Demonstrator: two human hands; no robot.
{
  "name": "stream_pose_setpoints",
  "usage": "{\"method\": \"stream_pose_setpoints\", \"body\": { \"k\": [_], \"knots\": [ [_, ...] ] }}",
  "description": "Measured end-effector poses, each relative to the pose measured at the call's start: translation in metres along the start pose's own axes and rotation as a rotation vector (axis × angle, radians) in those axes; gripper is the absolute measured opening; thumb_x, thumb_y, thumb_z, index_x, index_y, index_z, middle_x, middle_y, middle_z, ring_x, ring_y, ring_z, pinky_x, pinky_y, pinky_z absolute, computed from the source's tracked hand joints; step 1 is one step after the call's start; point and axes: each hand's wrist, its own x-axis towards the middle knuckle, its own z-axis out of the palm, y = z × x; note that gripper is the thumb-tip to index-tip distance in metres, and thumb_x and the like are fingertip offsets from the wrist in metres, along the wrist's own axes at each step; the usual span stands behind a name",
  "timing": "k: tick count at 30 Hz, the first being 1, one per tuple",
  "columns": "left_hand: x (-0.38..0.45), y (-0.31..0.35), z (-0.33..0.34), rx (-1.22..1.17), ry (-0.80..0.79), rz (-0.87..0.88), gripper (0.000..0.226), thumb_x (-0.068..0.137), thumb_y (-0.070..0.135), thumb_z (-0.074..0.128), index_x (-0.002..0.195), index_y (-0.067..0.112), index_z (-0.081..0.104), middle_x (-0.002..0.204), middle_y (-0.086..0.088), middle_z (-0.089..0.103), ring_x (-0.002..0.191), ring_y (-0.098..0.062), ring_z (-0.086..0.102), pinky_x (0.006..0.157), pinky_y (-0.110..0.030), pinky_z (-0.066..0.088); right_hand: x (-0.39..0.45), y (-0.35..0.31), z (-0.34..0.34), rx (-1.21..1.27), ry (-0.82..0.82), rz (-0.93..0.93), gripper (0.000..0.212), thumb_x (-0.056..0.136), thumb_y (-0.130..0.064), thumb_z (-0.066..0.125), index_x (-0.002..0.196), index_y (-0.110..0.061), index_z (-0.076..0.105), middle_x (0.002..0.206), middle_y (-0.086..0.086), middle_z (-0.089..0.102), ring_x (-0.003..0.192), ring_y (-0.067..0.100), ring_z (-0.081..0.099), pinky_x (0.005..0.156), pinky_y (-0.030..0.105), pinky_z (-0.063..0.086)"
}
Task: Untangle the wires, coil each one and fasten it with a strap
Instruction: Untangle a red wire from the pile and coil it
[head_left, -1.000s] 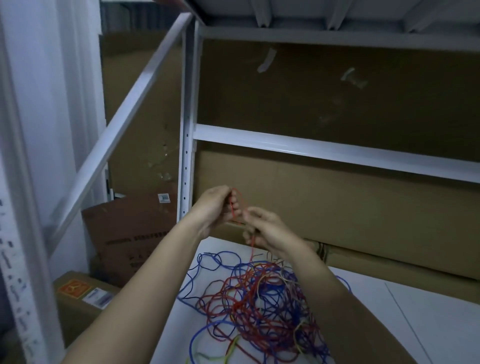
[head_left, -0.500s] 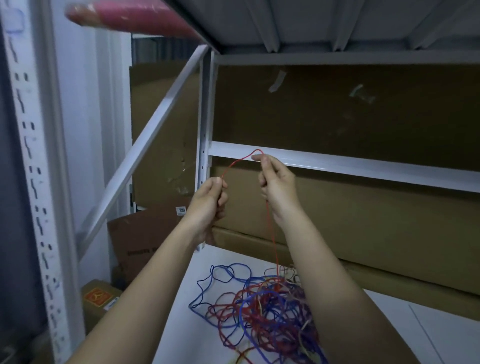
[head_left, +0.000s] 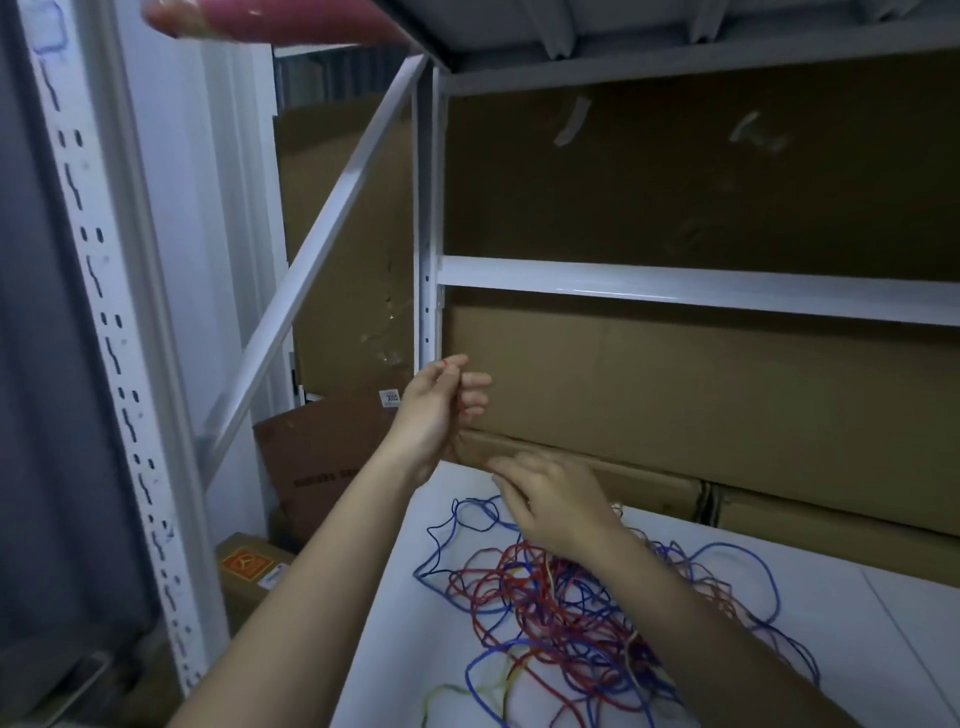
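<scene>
A tangle of red, blue and yellow wires (head_left: 571, 613) lies on the white tabletop (head_left: 395, 649). My left hand (head_left: 439, 402) is raised above the table's far edge, and its thumb and forefinger pinch a short bit of red wire (head_left: 445, 366). My right hand (head_left: 553, 499) is lower, just over the far side of the tangle, seen from the back with its fingers pointing left. It is blurred, and I cannot tell whether it holds a wire. No strap is in view.
A white metal rack surrounds the table: upright post (head_left: 427, 260), horizontal beam (head_left: 675, 291), diagonal brace (head_left: 322, 249). Large cardboard sheets (head_left: 675, 395) stand behind. Brown boxes (head_left: 311, 467) sit on the floor at left. A pink roll (head_left: 270, 23) lies on the top shelf.
My right hand has dropped from up by the beam, where it pulled a red wire, down to the tangle. My left hand stays raised with the red wire.
</scene>
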Motion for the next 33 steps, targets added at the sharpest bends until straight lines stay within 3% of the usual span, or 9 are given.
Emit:
{"method": "stream_pose_setpoints", "body": {
  "k": [3, 7, 10, 15, 18, 21, 25, 29, 33],
  "knots": [
    [-0.002, -0.019, -0.003, 0.169, -0.066, 0.014, 0.018, 0.105, 0.011, 0.029, 0.108, 0.007, 0.046, 0.086, -0.007, 0.063, 0.058, -0.004, 0.065, 0.061, -0.016, 0.053, -0.009, -0.005, -0.003, -0.02, 0.129, -0.131, 0.022, 0.089, -0.022, 0.049, 0.096, -0.016, 0.069, 0.069, -0.001, 0.058, 0.061, 0.021, 0.057, 0.047, 0.026, 0.041],
    [-0.006, -0.036, -0.015, 0.529, -0.272, 0.034, 0.019, 0.103, 0.009, 0.035, 0.099, 0.003, 0.052, 0.078, -0.007, 0.063, 0.061, -0.006, 0.063, 0.061, -0.019, 0.052, -0.008, 0.003, -0.019, -0.024, 0.187, -0.164, 0.02, 0.091, -0.021, 0.051, 0.103, -0.017, 0.066, 0.071, 0.0, 0.057, 0.064, 0.017, 0.051, 0.05, 0.027, 0.036],
    [-0.013, -0.039, -0.02, 0.697, -0.406, 0.048, 0.026, 0.102, 0.014, 0.04, 0.093, -0.004, 0.056, 0.073, -0.008, 0.066, 0.063, -0.014, 0.064, 0.064, -0.025, 0.052, -0.004, 0.013, -0.025, 0.116, 0.174, -0.034, 0.02, 0.091, -0.026, 0.054, 0.102, -0.018, 0.069, 0.072, -0.001, 0.056, 0.062, 0.012, 0.049, 0.051, 0.024, 0.036],
    [-0.024, -0.043, -0.021, 0.584, -0.466, -0.018, 0.034, 0.104, 0.019, 0.034, 0.088, 0.002, 0.058, 0.061, -0.006, 0.063, 0.051, -0.018, 0.052, 0.057, -0.025, 0.044, 0.011, 0.024, -0.026, 0.444, 0.291, 0.24, 0.003, 0.084, -0.013, 0.07, 0.081, -0.013, 0.072, 0.075, -0.001, 0.062, 0.067, 0.007, 0.052, 0.061, 0.017, 0.039],
    [-0.028, -0.046, -0.025, 0.457, -0.481, -0.073, 0.037, 0.105, 0.018, 0.03, 0.077, 0.006, 0.051, 0.052, -0.006, 0.05, 0.049, -0.018, 0.04, 0.057, -0.026, 0.036, 0.022, 0.02, -0.017, 0.644, 0.306, 0.463, 0.018, 0.085, -0.01, 0.069, 0.073, -0.023, 0.066, 0.074, -0.005, 0.06, 0.064, 0.001, 0.05, 0.06, 0.015, 0.038],
    [-0.031, -0.052, -0.033, 0.383, -0.414, -0.078, 0.038, 0.105, 0.019, 0.03, 0.07, 0.012, 0.042, 0.052, 0.0, 0.031, 0.05, -0.012, 0.023, 0.051, -0.02, 0.025, 0.029, 0.026, -0.005, 0.827, 0.284, 0.686, 0.021, 0.089, -0.013, 0.065, 0.072, -0.026, 0.062, 0.063, -0.007, 0.05, 0.053, 0.0, 0.04, 0.054, 0.017, 0.034],
    [-0.028, -0.061, -0.044, 0.343, -0.314, -0.087, 0.033, 0.104, 0.021, 0.032, 0.075, 0.012, 0.044, 0.051, 0.006, 0.029, 0.047, -0.007, 0.02, 0.048, -0.017, 0.025, 0.027, 0.023, 0.012, 0.814, 0.121, 0.661, 0.018, 0.092, -0.015, 0.061, 0.077, -0.024, 0.063, 0.061, -0.005, 0.048, 0.054, 0.004, 0.041, 0.055, 0.018, 0.035],
    [-0.018, -0.064, -0.051, 0.295, -0.278, -0.107, 0.03, 0.104, 0.021, 0.031, 0.089, 0.006, 0.052, 0.054, 0.002, 0.025, 0.048, -0.009, 0.019, 0.048, -0.019, 0.022, 0.026, 0.03, 0.017, 0.744, 0.135, 0.677, 0.013, 0.095, -0.017, 0.056, 0.086, -0.019, 0.064, 0.055, -0.011, 0.048, 0.048, 0.002, 0.04, 0.051, 0.016, 0.033],
    [-0.015, -0.067, -0.057, 0.357, -0.338, -0.174, 0.029, 0.103, 0.022, 0.036, 0.087, 0.007, 0.055, 0.055, 0.006, 0.024, 0.048, -0.007, 0.02, 0.049, -0.019, 0.022, 0.016, 0.05, 0.026, 0.493, 0.23, 0.803, 0.017, 0.098, -0.027, 0.051, 0.089, -0.018, 0.062, 0.046, -0.01, 0.043, 0.043, 0.009, 0.034, 0.05, 0.029, 0.03]
  ]
}}
